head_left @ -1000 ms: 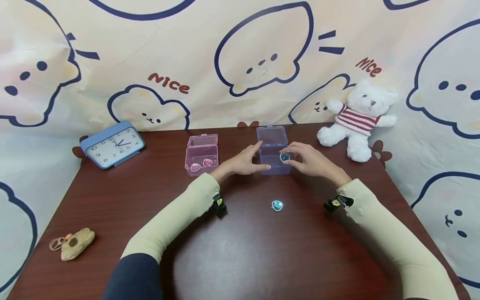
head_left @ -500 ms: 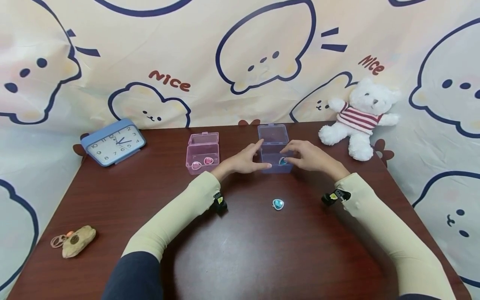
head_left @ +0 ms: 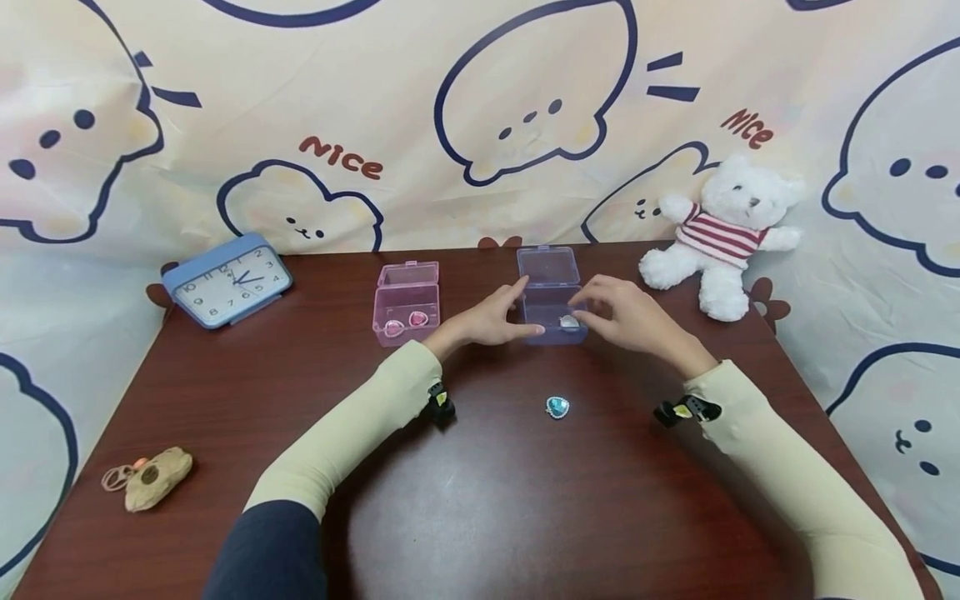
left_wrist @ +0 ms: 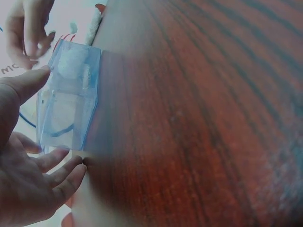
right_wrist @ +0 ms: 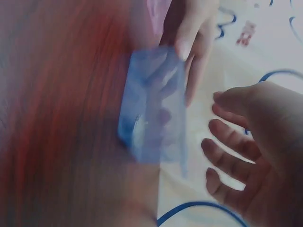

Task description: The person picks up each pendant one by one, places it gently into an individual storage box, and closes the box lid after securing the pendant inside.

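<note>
A clear blue-purple plastic box (head_left: 555, 335) stands near the table's far edge with its hinged lid raised. Inside it lies a small heart-shaped gem (head_left: 568, 322), whitish from this angle. My left hand (head_left: 489, 321) is at the box's left side, thumb at its front rim and fingers spread; in the left wrist view the thumb (left_wrist: 33, 81) overlaps the box's edge. My right hand (head_left: 622, 315) hovers over the box's right side, fingers parted and holding nothing. A light-blue heart-shaped gem with a beaded white rim (head_left: 557, 407) lies on the table in front.
A pink clear box (head_left: 406, 335) with raised lid holds two pink heart gems (head_left: 417, 319). A blue clock (head_left: 232, 283) stands at the back left, a white teddy bear (head_left: 726, 237) at the back right. A tan pouch-like trinket (head_left: 157, 478) lies at the front left.
My right hand has let go of the dark-blue heart gem, which dropped into the blue-purple box. It then drew slightly right with fingers parted. My left hand has stayed by the box.
</note>
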The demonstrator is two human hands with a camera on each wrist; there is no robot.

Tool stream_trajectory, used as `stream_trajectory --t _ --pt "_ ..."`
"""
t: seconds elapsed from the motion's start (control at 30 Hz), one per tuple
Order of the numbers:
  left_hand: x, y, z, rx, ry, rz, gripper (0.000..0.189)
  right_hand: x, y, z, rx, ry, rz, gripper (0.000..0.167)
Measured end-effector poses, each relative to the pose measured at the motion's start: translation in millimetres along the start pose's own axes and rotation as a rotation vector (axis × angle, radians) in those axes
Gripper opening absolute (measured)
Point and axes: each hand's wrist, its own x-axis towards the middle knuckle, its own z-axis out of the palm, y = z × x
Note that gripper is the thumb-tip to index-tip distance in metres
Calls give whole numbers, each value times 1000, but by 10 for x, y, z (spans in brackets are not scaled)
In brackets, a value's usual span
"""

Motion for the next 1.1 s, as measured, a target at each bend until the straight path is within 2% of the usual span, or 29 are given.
stream_trajectory --t 0.1,0.23,0.3,0.47,0.8,1.1 --pt "-1 4 -2 -4 7 6 103 -112 -165 -13 27 -127 -42 12" --pt "6 8 -18 0 13 8 103 -276 -394 69 89 -361 -33 24" --pt "10 6 -23 4 11 5 103 -348 -464 141 122 -422 -13 33" --pt "7 5 -20 0 2 -4 103 -446 -484 321 162 -443 -11 44" --pt "-3 15 -12 -12 -7 -14 103 -483 -468 444 173 -412 -53 31" --pt "3 -1 0 -19 -5 -7 104 -491 -436 450 195 -399 -31 27"
